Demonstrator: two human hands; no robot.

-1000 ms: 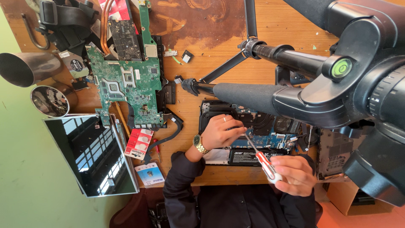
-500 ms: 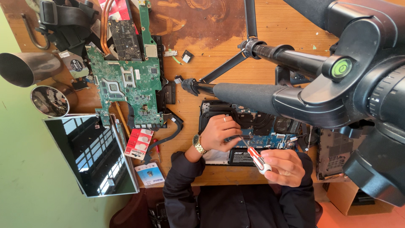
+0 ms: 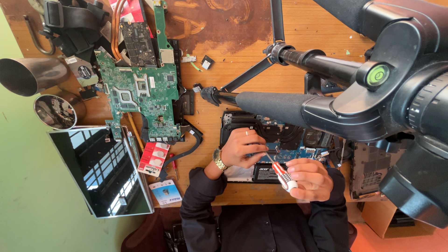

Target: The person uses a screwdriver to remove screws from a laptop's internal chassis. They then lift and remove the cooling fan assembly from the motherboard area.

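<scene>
I see my right hand [image 3: 311,179] grasping a red-and-white-handled screwdriver [image 3: 283,175], its tip down in the opened laptop [image 3: 280,144] on the desk [image 3: 242,46]. My left hand [image 3: 242,148] rests curled on the laptop's exposed blue board, gripping nothing visible.

A wooden workbench [image 3: 298,28] fills most of the view, its top a warm orange-brown plank surface with a large dark stain [image 3: 219,21] spread across the upper middle. To one side of the bench runs a flat pale green surface [image 3: 23,186] (wall or floor, the angle does not settle it), evenly lit and bare. Daylight falls softly over the wood, with no hard shadows. A window with a grid of panes shows only as a reflection in the glossy detached screen panel [image 3: 100,170] lying at the bench's edge. At the lower corner beyond the bench, an orange-red floor [image 3: 373,238] shows beside a cardboard box [image 3: 375,215].
</scene>
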